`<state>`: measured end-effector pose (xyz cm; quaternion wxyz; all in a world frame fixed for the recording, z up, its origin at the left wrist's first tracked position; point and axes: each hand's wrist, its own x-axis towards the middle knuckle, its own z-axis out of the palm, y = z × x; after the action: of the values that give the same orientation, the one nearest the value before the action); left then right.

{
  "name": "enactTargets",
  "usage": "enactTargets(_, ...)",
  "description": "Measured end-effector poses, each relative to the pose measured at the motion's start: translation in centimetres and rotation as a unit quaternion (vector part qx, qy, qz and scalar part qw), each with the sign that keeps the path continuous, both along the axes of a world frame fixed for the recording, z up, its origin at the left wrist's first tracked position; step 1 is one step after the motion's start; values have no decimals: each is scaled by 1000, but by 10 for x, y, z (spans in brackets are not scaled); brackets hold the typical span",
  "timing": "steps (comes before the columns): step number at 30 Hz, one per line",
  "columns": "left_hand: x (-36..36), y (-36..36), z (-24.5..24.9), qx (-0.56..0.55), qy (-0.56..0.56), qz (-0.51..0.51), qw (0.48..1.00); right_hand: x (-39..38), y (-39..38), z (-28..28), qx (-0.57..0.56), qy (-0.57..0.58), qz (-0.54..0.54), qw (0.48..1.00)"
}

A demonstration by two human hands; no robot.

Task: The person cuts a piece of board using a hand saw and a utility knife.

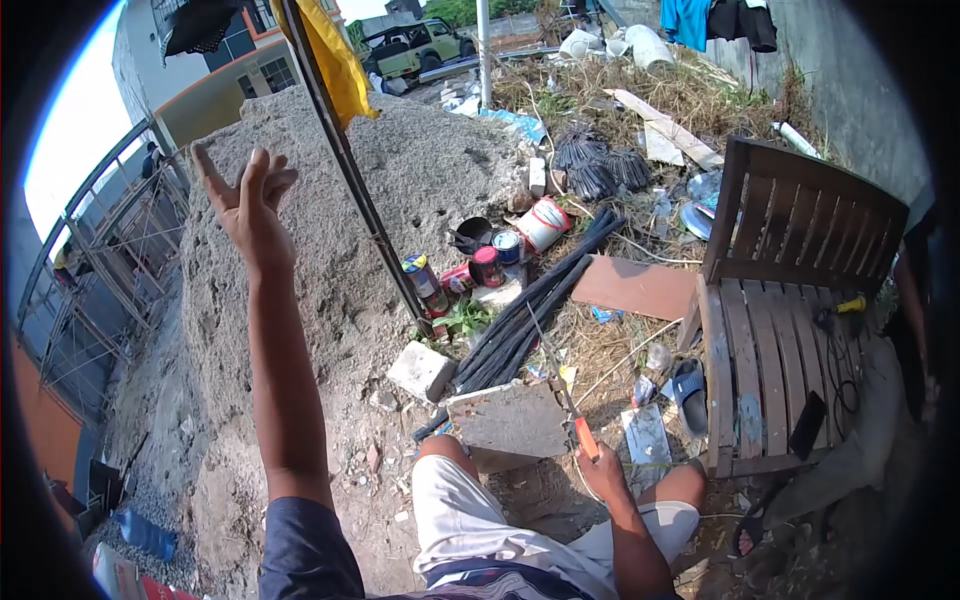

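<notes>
My left hand point(248, 200) is raised high in front of the sand pile point(330, 230), fingers spread, holding nothing. My right hand point(603, 472) is low by my knee, closed on the orange handle of a hand saw point(560, 385), whose thin blade points up and away over a grey wooden board point(510, 420). The board rests on the ground just beyond my knees. I am seated, wearing light shorts.
A slanted metal pole point(350, 170) with yellow cloth crosses the sand pile. Paint cans point(490, 262), a bundle of dark rebar point(530, 310) and a concrete block point(420, 370) lie ahead. A wooden bench point(780, 300) with a phone and tool stands right.
</notes>
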<state>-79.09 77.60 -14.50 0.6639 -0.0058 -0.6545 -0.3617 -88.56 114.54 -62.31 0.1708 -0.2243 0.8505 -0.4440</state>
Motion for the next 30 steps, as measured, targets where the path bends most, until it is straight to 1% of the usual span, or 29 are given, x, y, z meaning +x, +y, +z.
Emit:
enactTargets(1,8,-7,4,37,20,-102,994,1,0,2,5,-22,-4,1000)
enactTargets(2,15,-14,8,75,39,-201,976,1,0,3,9,-44,-5,999)
enactTargets(4,21,-15,10,94,13,-176,980,1,1,0,18,-52,-14,998)
enactTargets(5,21,-16,9,74,10,-157,985,0,-1,-3,6,-40,-11,999)
enactTargets(7,21,-15,5,79,0,-164,983,1,-1,-9,-5,-30,-6,1000)
enactTargets(9,23,-18,2,84,-15,-175,981,1,0,4,4,-43,-1,999)
enactTargets(10,23,-18,2,85,-15,-174,981,2,0,8,13,-56,5,998)
enactTargets(14,19,-15,3,94,-6,-193,977,0,-1,5,22,-48,2,999)
enactTargets(16,19,-13,0,103,-14,-195,975,2,0,1,-4,-49,-6,999)
enactTargets(21,16,-9,0,93,-36,-187,977,3,1,9,36,-61,13,997)
enactTargets(23,15,-10,1,89,-40,-186,978,2,-1,6,2,-55,-3,998)
enactTargets(30,12,-5,-1,83,-46,-186,978,2,1,-3,-6,-34,1,999)
